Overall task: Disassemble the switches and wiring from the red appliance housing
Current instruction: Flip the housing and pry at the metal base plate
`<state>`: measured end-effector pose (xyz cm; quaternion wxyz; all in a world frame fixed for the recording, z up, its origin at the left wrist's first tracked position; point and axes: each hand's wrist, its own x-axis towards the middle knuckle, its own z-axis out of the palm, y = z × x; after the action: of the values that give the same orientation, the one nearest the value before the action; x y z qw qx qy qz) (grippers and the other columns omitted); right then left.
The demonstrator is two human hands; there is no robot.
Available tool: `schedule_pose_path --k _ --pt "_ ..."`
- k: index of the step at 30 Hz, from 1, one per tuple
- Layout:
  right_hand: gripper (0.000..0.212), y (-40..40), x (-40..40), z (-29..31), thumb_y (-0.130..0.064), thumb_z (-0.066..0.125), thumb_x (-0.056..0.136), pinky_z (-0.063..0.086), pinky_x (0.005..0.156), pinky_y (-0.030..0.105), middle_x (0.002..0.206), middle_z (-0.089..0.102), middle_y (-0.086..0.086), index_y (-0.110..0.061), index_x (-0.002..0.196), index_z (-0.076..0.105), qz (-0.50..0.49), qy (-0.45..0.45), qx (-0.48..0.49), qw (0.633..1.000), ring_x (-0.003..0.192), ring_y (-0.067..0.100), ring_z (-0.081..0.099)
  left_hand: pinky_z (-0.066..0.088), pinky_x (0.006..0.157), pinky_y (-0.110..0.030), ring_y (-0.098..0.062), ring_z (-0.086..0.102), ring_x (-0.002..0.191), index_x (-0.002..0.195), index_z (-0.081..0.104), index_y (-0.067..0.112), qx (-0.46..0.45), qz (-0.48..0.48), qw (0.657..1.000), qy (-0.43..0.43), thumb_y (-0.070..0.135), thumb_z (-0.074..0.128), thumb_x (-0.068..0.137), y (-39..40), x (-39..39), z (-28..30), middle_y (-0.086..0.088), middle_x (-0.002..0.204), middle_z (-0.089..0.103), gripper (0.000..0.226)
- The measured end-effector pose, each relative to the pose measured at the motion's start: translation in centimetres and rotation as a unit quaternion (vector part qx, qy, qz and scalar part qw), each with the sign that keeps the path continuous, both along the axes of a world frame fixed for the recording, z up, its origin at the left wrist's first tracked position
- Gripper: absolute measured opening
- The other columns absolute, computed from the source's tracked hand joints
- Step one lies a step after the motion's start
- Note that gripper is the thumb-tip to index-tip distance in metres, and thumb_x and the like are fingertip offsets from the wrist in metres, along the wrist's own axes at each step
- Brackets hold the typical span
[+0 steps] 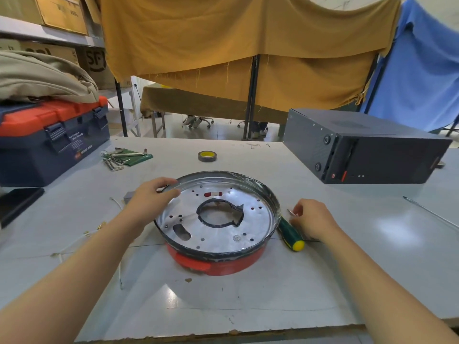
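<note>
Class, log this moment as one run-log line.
left hand: grips round red housing rim | right hand: pinches small metal piece, beside green-handled screwdriver

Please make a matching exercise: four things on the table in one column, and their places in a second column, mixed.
Things:
1. tape roll
2. screwdriver
3. toolbox
4. black box

Places:
A. far left of the table
B. beside the right hand
C. far right of the table
D. beyond the red housing, mid-table

Pairs: 1-D, 2-B, 3-A, 4-C
</note>
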<state>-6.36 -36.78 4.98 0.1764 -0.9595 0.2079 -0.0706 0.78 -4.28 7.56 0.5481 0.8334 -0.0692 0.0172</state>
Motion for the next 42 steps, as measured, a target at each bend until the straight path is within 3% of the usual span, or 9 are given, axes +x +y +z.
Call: schedule_pose_path --k 6,10,17,21,25,28,33,37,42 --pt "0.024 0.3 0.2 -0.4 -0.018 0.055 0.090 0.037 0.054 0.030 0.075 0.059 0.011 -0.009 0.069 0.054 -0.033 0.022 -0.008 0.999 0.070 0.027 0.053 0.044 0.065 -0.021 -0.010 0.061 0.080 0.094 0.069 0.023 -0.026 0.025 0.999 -0.006 0.018 0.059 0.090 0.1 0.5 -0.6 0.002 0.094 0.068 0.012" --pt "0.010 0.3 0.5 0.6 -0.017 0.053 0.094 0.047 0.067 0.034 0.082 0.063 0.009 -0.010 0.088 0.053 -0.013 -0.091 0.101 0.991 0.079 0.028 0.059 0.044 0.061 -0.021 -0.009 0.061 0.076 0.085 0.071 0.025 -0.033 0.025 0.999 -0.005 0.015 0.058 0.089 0.4 0.9 -0.7 0.004 0.087 0.069 0.016" --pt "0.009 4.1 0.9 5.8 -0.014 0.058 0.094 0.045 0.046 0.017 0.060 0.063 -0.003 -0.019 0.086 0.059 0.132 -0.215 0.298 0.921 0.045 0.006 0.048 0.040 0.056 -0.023 -0.018 0.058 0.068 0.098 0.067 0.031 -0.020 -0.030 0.998 0.042 0.010 0.057 0.088 0.8 2.0 0.0 -0.001 0.089 0.069 0.025" --pt "0.014 6.7 1.4 7.5 -0.010 0.058 0.093 0.047 0.052 0.018 0.069 0.063 0.001 -0.017 0.092 0.070 0.211 -0.174 0.404 0.873 0.052 0.008 0.049 0.040 0.069 -0.035 -0.023 0.057 0.078 0.109 0.064 0.030 -0.020 -0.054 0.995 0.078 0.012 0.057 0.089 1.0 2.5 0.2 0.003 0.098 0.070 0.027" --pt "0.022 8.8 2.3 7.8 -0.004 0.054 0.093 0.053 0.065 0.022 0.080 0.065 0.006 -0.013 0.100 0.073 0.291 -0.103 0.528 0.791 0.065 0.011 0.057 0.047 0.064 -0.025 -0.014 0.066 0.077 0.110 0.065 0.025 -0.065 -0.072 0.991 0.088 0.008 0.058 0.088 1.2 2.6 -0.3 0.000 0.096 0.073 0.029" --pt "0.024 10.1 3.1 7.9 -0.005 0.051 0.093 0.054 0.068 0.024 0.084 0.063 0.008 -0.007 0.108 0.069 0.326 -0.062 0.557 0.761 0.072 0.015 0.060 0.050 0.073 -0.029 -0.018 0.068 0.089 0.110 0.066 0.028 -0.091 -0.084 0.989 0.084 0.010 0.058 0.089 1.6 2.8 -1.0 -0.001 0.100 0.073 0.028" --pt "0.025 12.8 4.5 8.0 -0.016 0.049 0.098 0.051 0.061 0.022 0.072 0.061 0.006 -0.004 0.100 0.071 0.329 -0.020 0.510 0.794 0.064 0.013 0.056 0.050 0.090 -0.035 -0.017 0.068 0.095 0.107 0.069 0.027 -0.151 -0.098 0.981 0.077 0.013 0.058 0.090 1.6 2.9 -2.2 0.001 0.100 0.074 0.023" --pt "0.026 15.0 5.3 7.6 -0.019 0.052 0.098 0.050 0.058 0.021 0.063 0.060 0.004 -0.005 0.087 0.072 0.341 0.049 0.446 0.826 0.057 0.012 0.053 0.054 0.077 -0.026 -0.015 0.069 0.088 0.106 0.068 0.021 -0.196 -0.111 0.970 0.093 0.015 0.055 0.092 1.2 2.6 -2.6 -0.001 0.098 0.074 0.020" --pt "0.015 16.7 5.3 5.5 -0.006 0.052 0.094 0.046 0.057 0.024 0.060 0.059 0.009 -0.009 0.080 0.055 0.343 0.081 0.471 0.809 0.053 0.017 0.051 0.046 0.073 -0.031 -0.022 0.060 0.077 0.095 0.067 0.011 -0.251 -0.109 0.954 0.122 0.012 0.051 0.093 0.6 2.0 -2.6 -0.013 0.086 0.067 0.016"
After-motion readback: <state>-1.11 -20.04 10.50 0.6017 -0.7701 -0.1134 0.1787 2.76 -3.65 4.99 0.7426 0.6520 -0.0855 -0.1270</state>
